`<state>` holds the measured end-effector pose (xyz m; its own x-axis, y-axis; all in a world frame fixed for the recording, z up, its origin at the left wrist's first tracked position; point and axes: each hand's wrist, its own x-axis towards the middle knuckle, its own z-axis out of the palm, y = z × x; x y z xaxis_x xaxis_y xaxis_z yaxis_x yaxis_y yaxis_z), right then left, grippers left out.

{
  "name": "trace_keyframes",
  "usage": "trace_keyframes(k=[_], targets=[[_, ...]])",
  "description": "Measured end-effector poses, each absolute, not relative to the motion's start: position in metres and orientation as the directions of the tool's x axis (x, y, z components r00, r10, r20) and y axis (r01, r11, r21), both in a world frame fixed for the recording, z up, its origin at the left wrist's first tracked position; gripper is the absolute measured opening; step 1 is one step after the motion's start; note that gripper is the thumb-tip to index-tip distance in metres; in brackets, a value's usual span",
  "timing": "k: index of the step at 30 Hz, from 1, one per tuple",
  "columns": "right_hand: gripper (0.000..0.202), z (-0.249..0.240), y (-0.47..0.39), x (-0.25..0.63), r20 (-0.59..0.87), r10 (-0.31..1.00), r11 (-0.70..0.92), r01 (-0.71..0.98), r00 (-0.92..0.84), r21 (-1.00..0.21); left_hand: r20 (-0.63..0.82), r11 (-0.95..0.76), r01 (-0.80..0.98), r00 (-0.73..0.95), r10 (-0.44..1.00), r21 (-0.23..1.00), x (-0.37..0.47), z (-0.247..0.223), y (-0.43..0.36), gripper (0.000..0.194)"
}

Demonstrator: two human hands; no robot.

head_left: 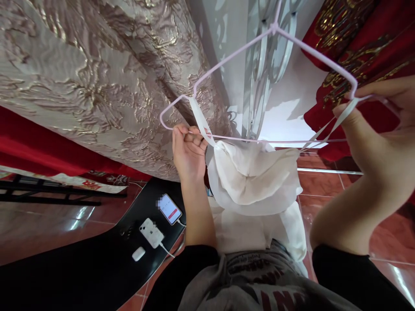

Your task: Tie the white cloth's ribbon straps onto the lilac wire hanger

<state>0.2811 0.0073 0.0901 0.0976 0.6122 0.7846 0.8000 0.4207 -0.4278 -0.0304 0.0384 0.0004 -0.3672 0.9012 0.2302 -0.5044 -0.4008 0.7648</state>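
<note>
A pale pink hanger (233,55) spans the upper middle, its top running out of the frame. From it a cream garment (253,177) hangs by thin white straps, one looped at each notch of the hanger. My left hand (192,147) is closed around the lower bar near the left end, beside the left strap. At the right end, my right hand (379,125) pinches the hanger by its notch, where the right strap sits. The garment's lower part falls in front of my body.
Embossed beige-gold fabric (129,86) fills the upper left. Red cloth with gold decoration (353,56) hangs at right. A black table (81,259) at lower left bears two phones (151,233) with cables and a white case (138,254). White metal scrollwork (259,86) stands behind the hanger.
</note>
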Motion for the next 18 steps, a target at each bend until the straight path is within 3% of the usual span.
trace_keyframes(k=[2,4,6,9,11,14,16,18], targets=[[0.031,0.089,0.004,0.276,0.774,0.629,0.390,0.831,0.074,-0.397,0.218,-0.379,-0.490,-0.355,0.909,0.785,-0.028,0.000,0.036,0.042],[0.042,0.084,0.005,0.267,0.798,0.599,0.423,0.818,0.071,-0.390,0.208,-0.377,-0.490,-0.365,0.907,0.786,-0.023,-0.001,0.033,0.036],[0.048,0.073,0.008,0.256,0.866,0.491,0.530,0.755,0.097,-0.385,0.206,-0.384,-0.505,-0.372,0.905,0.773,-0.017,-0.004,0.031,0.034],[0.037,0.050,0.017,0.238,0.939,0.326,0.723,0.609,0.114,-0.325,0.224,-0.379,-0.457,-0.358,0.907,0.805,-0.013,-0.012,0.028,0.043],[0.031,0.036,0.025,0.229,0.916,0.400,0.790,0.520,-0.035,-0.325,0.249,-0.372,-0.358,-0.346,0.905,0.857,-0.014,-0.018,0.023,0.040],[0.033,0.023,0.035,0.224,0.722,0.618,0.749,0.513,-0.311,-0.420,0.259,-0.322,-0.199,-0.289,0.922,0.925,-0.020,-0.018,0.008,0.031],[0.034,0.020,0.037,0.223,0.656,0.682,0.696,0.564,-0.324,-0.445,0.266,-0.300,-0.106,-0.250,0.931,0.948,-0.024,-0.008,-0.004,0.029],[0.028,0.021,0.035,0.224,0.681,0.685,0.671,0.588,-0.259,-0.452,0.296,-0.318,-0.080,-0.213,0.931,0.945,-0.029,0.010,-0.013,0.027]])
